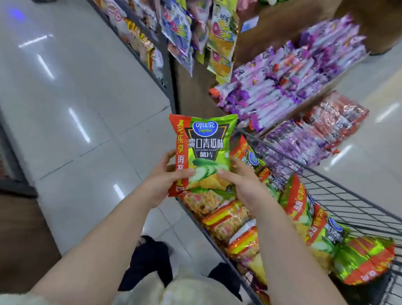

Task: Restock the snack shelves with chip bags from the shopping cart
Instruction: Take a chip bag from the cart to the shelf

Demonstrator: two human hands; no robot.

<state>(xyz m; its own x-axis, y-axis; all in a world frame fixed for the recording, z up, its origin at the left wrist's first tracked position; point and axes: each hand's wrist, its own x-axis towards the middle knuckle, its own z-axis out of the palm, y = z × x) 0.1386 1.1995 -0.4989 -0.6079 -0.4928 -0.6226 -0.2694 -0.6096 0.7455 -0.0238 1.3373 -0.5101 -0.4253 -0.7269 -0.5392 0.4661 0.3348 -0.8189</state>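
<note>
head view: both hands grip one green cucumber chip bag (202, 152), upright, over the far left corner of the shopping cart (359, 203). the left hand (161, 183) pinches its lower left edge and the right hand (243, 187) its lower right edge, thumbs on the front. more green chip bags (297, 201) lie along the cart's right wall, with orange-yellow snack packs (226, 217) along its left edge. just beyond the cart's far edge, purple packets (297, 80) and red packets (337, 117) fill low shelves; yellow bags (222, 33) hang above.
</note>
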